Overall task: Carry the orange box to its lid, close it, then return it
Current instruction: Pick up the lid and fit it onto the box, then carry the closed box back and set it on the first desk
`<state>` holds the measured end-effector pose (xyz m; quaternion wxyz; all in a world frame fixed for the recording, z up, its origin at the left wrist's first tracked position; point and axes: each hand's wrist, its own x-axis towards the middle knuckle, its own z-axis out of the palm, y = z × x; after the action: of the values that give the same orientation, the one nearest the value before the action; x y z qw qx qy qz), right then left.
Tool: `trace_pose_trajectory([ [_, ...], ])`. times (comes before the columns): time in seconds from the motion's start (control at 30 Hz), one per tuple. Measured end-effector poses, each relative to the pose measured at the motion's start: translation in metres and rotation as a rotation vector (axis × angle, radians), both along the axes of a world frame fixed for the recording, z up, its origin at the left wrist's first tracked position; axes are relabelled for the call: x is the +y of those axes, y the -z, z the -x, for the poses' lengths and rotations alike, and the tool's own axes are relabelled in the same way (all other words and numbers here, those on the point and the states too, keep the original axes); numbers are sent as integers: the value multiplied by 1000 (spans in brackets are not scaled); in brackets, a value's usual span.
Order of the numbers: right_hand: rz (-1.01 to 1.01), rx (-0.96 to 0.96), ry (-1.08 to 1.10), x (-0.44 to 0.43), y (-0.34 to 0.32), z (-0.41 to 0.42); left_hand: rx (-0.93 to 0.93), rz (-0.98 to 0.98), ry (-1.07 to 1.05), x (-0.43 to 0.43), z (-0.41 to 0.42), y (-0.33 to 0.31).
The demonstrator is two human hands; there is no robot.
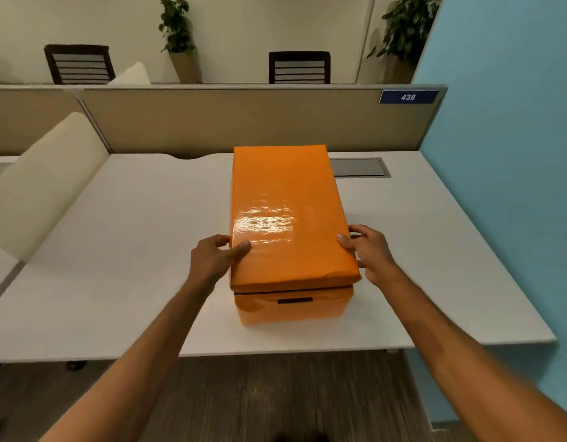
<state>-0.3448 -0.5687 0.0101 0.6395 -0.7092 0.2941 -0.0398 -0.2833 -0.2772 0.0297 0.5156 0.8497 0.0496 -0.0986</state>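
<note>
The orange box stands on the white table, near its front edge, right of centre. The lid sits on top, its near right corner overhanging slightly. The left hand grips the lid's left edge, thumb on top, fingers curled against the side. The right hand grips the right edge likewise. A grey cable hatch lies just behind the box on the right. A cream cushion leans at the left. A beige partition with a sign reading 438 closes the far side.
</note>
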Motion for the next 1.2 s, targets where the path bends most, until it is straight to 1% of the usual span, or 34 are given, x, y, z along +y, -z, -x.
trace_pose_trajectory([
  [0.1, 56, 34, 2, 3, 9, -1, 63, 27, 7, 2, 1, 14],
  [0.27, 91, 59, -5, 3, 15, -1, 139, 71, -22, 1, 1, 29],
  [0.77, 108, 116, -54, 0, 27, -1, 129, 38, -3, -1, -6, 44],
  [1.07, 177, 118, -59, 4, 38, 2, 105, 31, 19, 3, -1, 53],
  [1.2, 165, 153, -44, 3, 39, -1, 185, 106, 19, 2, -9, 53],
])
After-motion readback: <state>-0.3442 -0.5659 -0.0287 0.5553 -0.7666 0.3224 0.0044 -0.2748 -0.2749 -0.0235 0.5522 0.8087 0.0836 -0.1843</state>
